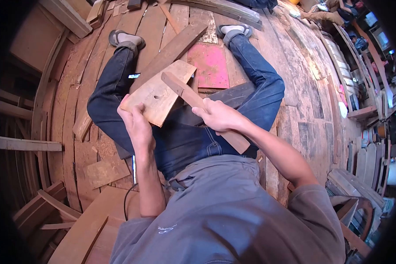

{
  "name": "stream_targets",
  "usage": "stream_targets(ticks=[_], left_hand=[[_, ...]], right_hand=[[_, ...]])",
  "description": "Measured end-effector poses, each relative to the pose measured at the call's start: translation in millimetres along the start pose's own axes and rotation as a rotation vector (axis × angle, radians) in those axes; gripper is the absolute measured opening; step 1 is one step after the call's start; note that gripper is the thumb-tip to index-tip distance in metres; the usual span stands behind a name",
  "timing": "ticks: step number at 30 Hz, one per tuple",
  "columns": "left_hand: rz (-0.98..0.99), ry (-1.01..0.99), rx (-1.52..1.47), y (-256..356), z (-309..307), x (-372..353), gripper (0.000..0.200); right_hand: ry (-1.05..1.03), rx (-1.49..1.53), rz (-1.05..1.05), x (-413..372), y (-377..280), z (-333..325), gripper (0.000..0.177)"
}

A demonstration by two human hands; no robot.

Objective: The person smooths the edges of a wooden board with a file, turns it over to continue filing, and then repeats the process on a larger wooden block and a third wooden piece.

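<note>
My left hand is closed on the near left end of a pale wooden board, its thumb on the top face. A small dark knot or hole marks the board's middle. In my right hand is a flat brown wooden bar, fingers wrapped round its middle. The bar's far end overlaps the pale board in this view, while its near end reaches over my lap. Under the pale board, a long dark plank runs away between my legs.
A pink-painted board lies on the plank floor between my feet. Loose wood pieces lie at my left, beside a large brown panel. Timber is stacked at right. Another person is at the far right.
</note>
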State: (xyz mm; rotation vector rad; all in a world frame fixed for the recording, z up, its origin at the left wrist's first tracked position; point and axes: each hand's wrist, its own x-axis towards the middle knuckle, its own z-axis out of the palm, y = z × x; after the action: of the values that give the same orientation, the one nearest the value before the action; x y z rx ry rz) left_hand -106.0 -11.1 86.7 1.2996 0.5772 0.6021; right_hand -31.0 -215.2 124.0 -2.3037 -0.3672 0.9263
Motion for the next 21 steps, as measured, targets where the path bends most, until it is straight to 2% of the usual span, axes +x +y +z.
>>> stream_targets(ticks=[2, 4, 5, 6, 8, 10, 11, 14, 21], left_hand=[[-0.013, 0.0, -0.06, 0, -2, -1, 0.049], [0.012, -0.028, -0.015, 4, 2, -6, 0.049], [0.036, -0.042, 0.019, 5, 5, -10, 0.049], [0.056, -0.054, 0.054, 5, 7, -13, 0.049], [0.059, -0.033, 0.048, 2, 8, -9, 0.049], [0.008, -0.011, 0.039, 7, 2, -3, 0.05], [0.015, -0.023, 0.011, 4, -4, 3, 0.051], [-0.024, -0.024, -0.052, 4, -8, 5, 0.051], [0.022, -0.033, -0.024, 6, 1, -4, 0.052]], right_hand=[[-0.011, -0.03, -0.037, 15, 12, -3, 0.059], [0.094, -0.105, -0.085, 77, 62, 4, 0.061], [0.083, -0.039, 0.052, 87, 58, 0, 0.061], [0.105, 0.011, 0.087, 113, 75, 3, 0.061], [0.116, 0.001, 0.144, 112, 61, 2, 0.056], [0.05, 0.037, 0.151, 71, 30, -2, 0.057], [0.018, -0.091, 0.055, 63, 33, -1, 0.059], [0.052, -0.216, -0.092, 32, 26, -2, 0.066], [0.108, -0.265, 0.035, 142, 69, -2, 0.059]])
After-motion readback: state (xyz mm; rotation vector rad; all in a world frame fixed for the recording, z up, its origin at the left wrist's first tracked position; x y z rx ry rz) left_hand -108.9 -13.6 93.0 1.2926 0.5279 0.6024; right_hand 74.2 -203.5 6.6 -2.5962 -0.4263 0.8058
